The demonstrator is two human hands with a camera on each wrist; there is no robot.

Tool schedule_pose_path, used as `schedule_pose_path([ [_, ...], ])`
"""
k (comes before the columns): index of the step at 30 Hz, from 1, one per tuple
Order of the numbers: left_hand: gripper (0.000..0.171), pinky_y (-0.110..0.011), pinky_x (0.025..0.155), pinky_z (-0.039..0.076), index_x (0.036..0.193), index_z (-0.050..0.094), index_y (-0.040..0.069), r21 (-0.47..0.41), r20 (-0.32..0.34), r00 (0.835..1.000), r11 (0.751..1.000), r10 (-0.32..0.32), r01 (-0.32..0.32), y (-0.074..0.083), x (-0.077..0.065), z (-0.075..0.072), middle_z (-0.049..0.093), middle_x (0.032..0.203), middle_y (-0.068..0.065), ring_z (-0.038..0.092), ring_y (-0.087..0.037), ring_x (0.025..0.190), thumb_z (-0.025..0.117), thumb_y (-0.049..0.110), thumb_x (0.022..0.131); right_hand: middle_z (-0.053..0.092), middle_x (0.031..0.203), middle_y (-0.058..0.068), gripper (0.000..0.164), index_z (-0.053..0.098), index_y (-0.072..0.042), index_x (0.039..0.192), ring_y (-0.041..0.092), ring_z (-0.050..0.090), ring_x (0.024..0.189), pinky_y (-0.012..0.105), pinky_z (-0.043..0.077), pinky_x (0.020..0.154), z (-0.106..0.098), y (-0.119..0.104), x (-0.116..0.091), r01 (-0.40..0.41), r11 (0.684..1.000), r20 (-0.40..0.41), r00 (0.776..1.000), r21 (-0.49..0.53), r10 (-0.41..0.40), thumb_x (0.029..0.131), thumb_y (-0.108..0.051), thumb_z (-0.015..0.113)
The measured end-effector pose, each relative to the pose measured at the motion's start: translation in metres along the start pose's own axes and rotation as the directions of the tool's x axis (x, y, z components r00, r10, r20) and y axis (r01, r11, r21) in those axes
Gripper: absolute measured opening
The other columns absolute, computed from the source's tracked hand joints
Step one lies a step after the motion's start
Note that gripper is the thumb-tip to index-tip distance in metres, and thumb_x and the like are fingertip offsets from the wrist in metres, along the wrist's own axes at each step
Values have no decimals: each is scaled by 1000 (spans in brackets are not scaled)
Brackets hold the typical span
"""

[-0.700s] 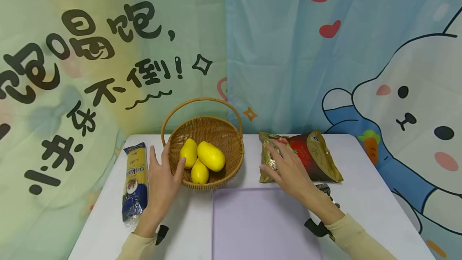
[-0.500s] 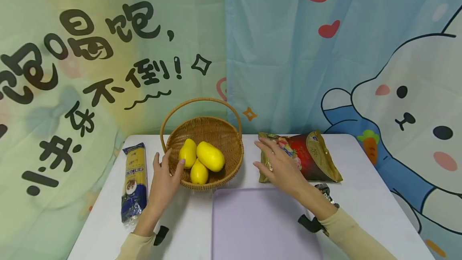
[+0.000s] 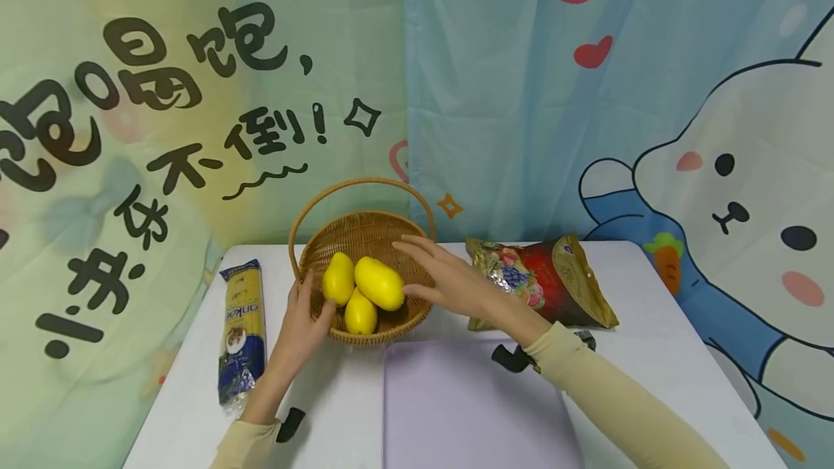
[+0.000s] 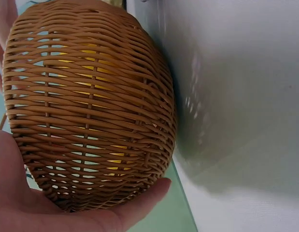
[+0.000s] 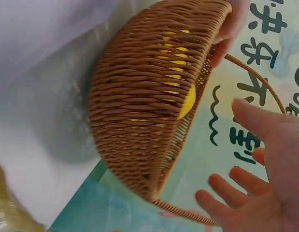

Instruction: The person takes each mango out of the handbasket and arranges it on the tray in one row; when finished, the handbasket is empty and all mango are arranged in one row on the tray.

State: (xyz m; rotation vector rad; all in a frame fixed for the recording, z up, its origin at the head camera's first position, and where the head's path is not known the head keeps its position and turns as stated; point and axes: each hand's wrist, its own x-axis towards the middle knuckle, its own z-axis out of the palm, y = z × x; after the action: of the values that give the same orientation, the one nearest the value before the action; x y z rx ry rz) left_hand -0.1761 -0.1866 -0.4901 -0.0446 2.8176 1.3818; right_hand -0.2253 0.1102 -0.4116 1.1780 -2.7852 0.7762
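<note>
A brown wicker basket (image 3: 352, 230) with a tall arched handle stands at the back of the table. Three smooth yellow fruits (image 3: 381, 283) lie inside it. My left hand (image 3: 302, 328) grips the basket's left side, thumb over the rim and fingers along the outside; the left wrist view shows the fingers against the woven wall (image 4: 91, 106). Over the basket's right side hovers my right hand (image 3: 449, 277), fingers spread, its thumb near the largest fruit. From the right wrist view, this hand (image 5: 275, 179) holds nothing and stays apart from the rim.
A yellow and blue pasta packet (image 3: 242, 331) lies left of the basket. To the right rests a gold and red bag (image 3: 554, 281), with a dark fork-like utensil (image 3: 586, 339) in front of it. A lilac board (image 3: 476, 404) occupies the front middle. A printed curtain hangs behind.
My right hand has moved left from above the gold and red bag to the basket's right side. My left hand has closed in on the basket's left rim.
</note>
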Motion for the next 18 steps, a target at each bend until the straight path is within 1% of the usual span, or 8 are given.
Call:
schedule_pose_path([
  [3,82,-67,115,26,165,4,14,-13,-10,1000,1000,13,-13,-1,0,1,-3,169,-25,18,-52,150,51,28,100,26,167,10,79,29,-21,161,32,42,144,49,45,108,0,-3,16,-14,999,87,996,38,10,95,-34,70],
  [6,86,-67,113,29,165,0,12,-24,-27,999,999,41,-41,-3,-1,4,-7,169,-23,20,-51,150,53,23,98,25,167,11,82,29,-21,161,33,40,146,51,44,110,2,-5,28,-24,998,162,987,54,15,93,-34,73],
  [8,88,-66,112,32,164,-1,10,-23,-39,997,998,63,-64,-4,-2,6,-9,169,-22,23,-50,149,54,19,96,23,167,12,84,29,-22,161,33,38,147,51,42,111,4,-6,33,-35,998,203,979,59,22,92,-35,74],
  [11,92,-62,110,37,164,-2,9,-12,-55,994,996,91,-91,-4,-4,9,-11,169,-20,30,-47,145,56,16,93,21,168,13,87,29,-23,162,35,35,149,53,40,112,7,-7,39,-63,996,248,968,70,44,90,-34,77],
  [13,94,-58,106,42,164,-3,11,-6,-65,992,994,104,-105,-4,-5,11,-13,170,-16,34,-45,143,57,15,92,19,169,12,90,28,-24,162,36,32,150,55,38,114,10,-7,40,-83,994,273,960,74,60,88,-34,79],
  [18,96,-51,100,45,164,-4,14,-3,-87,987,991,135,-136,1,-8,15,-17,170,-6,38,-41,141,58,14,91,14,171,11,96,26,-27,162,38,30,150,59,35,114,20,-6,41,-124,989,332,939,76,92,85,-32,82],
])
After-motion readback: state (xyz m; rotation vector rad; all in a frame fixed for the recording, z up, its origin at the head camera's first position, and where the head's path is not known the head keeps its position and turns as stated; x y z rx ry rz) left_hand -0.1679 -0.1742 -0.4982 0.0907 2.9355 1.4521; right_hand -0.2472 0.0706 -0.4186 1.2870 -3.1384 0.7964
